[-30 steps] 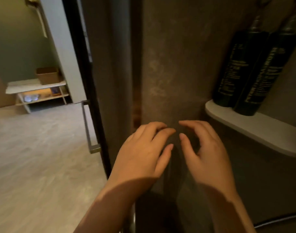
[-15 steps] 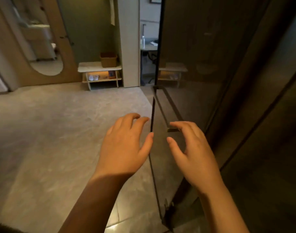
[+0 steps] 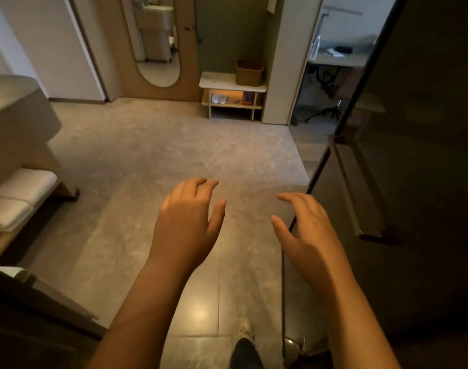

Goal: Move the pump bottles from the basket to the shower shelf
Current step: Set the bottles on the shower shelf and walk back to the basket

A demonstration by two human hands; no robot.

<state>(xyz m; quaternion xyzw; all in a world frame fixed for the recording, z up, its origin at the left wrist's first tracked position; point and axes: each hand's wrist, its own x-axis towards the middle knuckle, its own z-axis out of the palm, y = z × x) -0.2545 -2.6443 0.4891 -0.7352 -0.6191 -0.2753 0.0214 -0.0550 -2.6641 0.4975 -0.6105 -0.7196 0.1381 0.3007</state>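
While the basket sits on its worktop, the left hand and right hand hover well short of it. Each grip is loose and empty.

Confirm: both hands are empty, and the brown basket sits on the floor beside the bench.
No: the head view shows the brown basket on top of the bench, not the floor. The left hand and right hand are empty.

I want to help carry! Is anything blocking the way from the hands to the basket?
Nothing visible does. Bare floor lies between the left hand, the right hand and the basket on the bench across the room. The glass door stands off to the right.
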